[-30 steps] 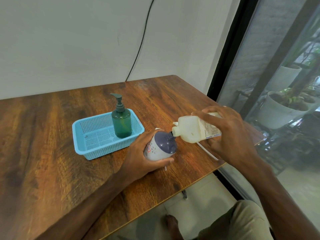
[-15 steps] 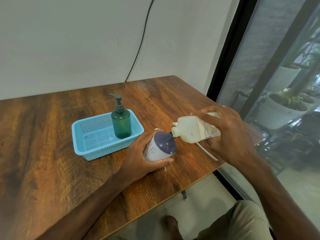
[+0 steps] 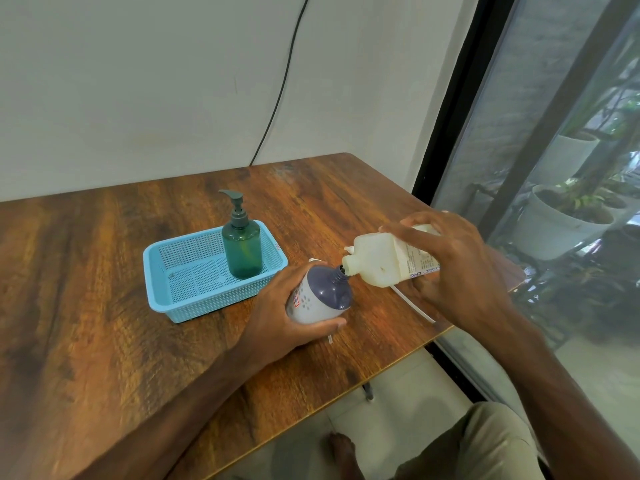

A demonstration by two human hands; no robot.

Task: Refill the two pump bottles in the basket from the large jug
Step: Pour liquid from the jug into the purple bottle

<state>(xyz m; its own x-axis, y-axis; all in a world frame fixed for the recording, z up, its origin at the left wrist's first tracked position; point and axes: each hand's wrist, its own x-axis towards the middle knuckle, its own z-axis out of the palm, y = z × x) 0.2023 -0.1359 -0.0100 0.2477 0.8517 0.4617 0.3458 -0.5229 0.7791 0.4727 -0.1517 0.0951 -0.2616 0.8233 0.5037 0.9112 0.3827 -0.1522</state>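
Observation:
My left hand (image 3: 277,313) grips a white bottle with a dark purple top (image 3: 320,294), pump removed, tilted on the table to the right of the basket. My right hand (image 3: 457,268) holds the pale translucent jug (image 3: 381,259) tipped on its side, its spout touching the bottle's open neck. A green pump bottle (image 3: 241,249) stands upright in the right end of the light blue basket (image 3: 180,296).
A thin white pump tube (image 3: 412,304) lies on the wooden table (image 3: 104,271) under the jug, near the right edge. A black cable runs down the wall behind. Glass door and potted plants are at the right. My knee and foot show below the table edge.

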